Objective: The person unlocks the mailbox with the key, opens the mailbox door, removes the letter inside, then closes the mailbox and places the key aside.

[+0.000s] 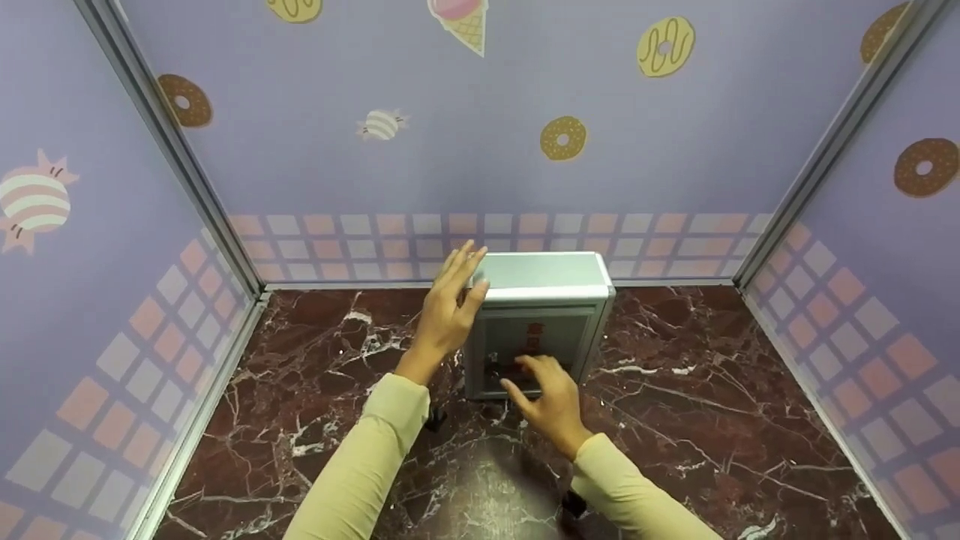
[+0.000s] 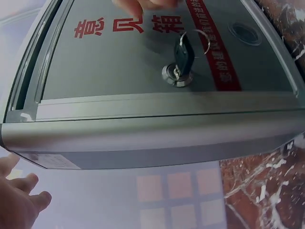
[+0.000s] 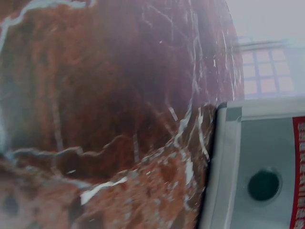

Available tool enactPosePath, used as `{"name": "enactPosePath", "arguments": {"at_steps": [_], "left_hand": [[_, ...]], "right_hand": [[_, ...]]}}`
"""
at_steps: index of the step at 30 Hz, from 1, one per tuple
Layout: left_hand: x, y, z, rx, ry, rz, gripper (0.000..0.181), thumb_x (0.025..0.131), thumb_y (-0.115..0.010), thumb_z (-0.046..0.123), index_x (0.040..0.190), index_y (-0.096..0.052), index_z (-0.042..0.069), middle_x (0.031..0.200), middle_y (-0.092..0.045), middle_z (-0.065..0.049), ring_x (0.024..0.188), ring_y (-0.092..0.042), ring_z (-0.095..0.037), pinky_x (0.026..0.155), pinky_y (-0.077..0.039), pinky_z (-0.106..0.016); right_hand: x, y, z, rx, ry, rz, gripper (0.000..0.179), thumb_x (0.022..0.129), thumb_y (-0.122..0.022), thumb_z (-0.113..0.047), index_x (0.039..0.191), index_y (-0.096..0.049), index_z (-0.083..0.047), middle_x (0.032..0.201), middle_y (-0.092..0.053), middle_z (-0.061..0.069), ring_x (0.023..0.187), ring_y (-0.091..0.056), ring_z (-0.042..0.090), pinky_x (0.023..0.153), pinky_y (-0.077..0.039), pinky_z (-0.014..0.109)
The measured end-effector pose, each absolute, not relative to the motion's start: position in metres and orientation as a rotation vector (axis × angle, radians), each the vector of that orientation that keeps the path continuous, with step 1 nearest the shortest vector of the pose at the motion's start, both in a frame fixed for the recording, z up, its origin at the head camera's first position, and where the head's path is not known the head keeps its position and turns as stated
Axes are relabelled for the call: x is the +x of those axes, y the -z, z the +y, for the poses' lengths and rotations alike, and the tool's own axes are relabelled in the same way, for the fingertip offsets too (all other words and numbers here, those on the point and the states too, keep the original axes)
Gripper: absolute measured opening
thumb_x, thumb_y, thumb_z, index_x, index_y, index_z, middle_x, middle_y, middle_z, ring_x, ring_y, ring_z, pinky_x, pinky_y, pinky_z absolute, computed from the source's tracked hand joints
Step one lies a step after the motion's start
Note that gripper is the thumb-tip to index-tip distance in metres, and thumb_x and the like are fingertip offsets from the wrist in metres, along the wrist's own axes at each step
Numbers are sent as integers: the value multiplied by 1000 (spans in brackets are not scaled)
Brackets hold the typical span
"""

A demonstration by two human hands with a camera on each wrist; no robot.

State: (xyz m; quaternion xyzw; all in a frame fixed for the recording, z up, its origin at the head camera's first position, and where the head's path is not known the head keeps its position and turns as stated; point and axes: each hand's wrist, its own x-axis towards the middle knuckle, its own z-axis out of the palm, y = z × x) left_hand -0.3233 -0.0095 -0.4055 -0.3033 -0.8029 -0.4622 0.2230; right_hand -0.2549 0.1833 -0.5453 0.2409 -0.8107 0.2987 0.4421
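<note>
A silver-grey suggestion box [image 1: 544,274] with red Chinese lettering stands upright on dark red marble. In the left wrist view a key [image 2: 184,56] with a wire ring sits in the round lock [image 2: 177,76] on its front panel. My left hand [image 1: 448,304] is at the box's upper left edge, fingers extended. In front of the lower panel, my right hand [image 1: 553,396] has its thumb and fingers spread apart, with nothing between them. A round dark spot [image 3: 264,185] and a red strip [image 3: 299,171] mark the panel in the right wrist view.
Behind the box rises a lilac wall [image 1: 480,172] with sweets and a tile pattern. Side walls meet it at metal corner posts [image 1: 172,142]. The marble surface [image 1: 712,397] spreads to both sides and in front of the box.
</note>
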Motion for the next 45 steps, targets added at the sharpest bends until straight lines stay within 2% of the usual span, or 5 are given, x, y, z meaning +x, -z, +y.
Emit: {"name": "enactPosePath", "arguments": {"at_steps": [7, 18, 25, 32, 45], "left_hand": [[-332, 392, -15, -891, 1109, -2305, 58, 100, -37, 52, 149, -45, 20, 157, -32, -3, 145, -21, -23, 117, -13, -45], [-339, 372, -20, -1033, 878, -2476, 60, 101, -32, 57, 150, -43, 24, 158, -29, -2, 146, -16, -22, 118, -3, -38], [-339, 374, -17, -1106, 775, -2529, 59, 102, -30, 56, 150, -43, 25, 158, -28, 0, 146, -16, -23, 118, -4, -40], [-339, 384, -16, -1137, 731, -2523, 57, 102, -31, 55, 148, -47, 24, 157, -31, -2, 145, -20, -31, 117, -10, -47], [-341, 384, -17, -1134, 724, -2527, 49, 103, -37, 48, 145, -50, 26, 156, -33, 3, 146, -19, -27, 117, -11, -47]], "right_hand": [[-260, 541, 166, 642, -645, -2066, 35, 83, -80, -31, 108, -69, -8, 89, -64, -1, 76, -62, 16, 61, -54, 33], [-263, 545, 158, 661, -647, -2049, 21, 88, -76, -23, 103, -70, -10, 93, -69, -1, 80, -67, 16, 66, -57, 31], [-264, 542, 159, 678, -624, -2028, 21, 87, -77, -22, 101, -70, -9, 91, -70, 0, 78, -67, 16, 66, -57, 31], [-265, 545, 160, 667, -587, -2000, 22, 83, -81, -22, 97, -70, -9, 88, -70, -1, 77, -66, 17, 64, -56, 33], [-264, 543, 156, 615, -554, -1998, 18, 86, -77, -25, 95, -70, -10, 85, -69, -1, 74, -65, 17, 60, -55, 34]]}}
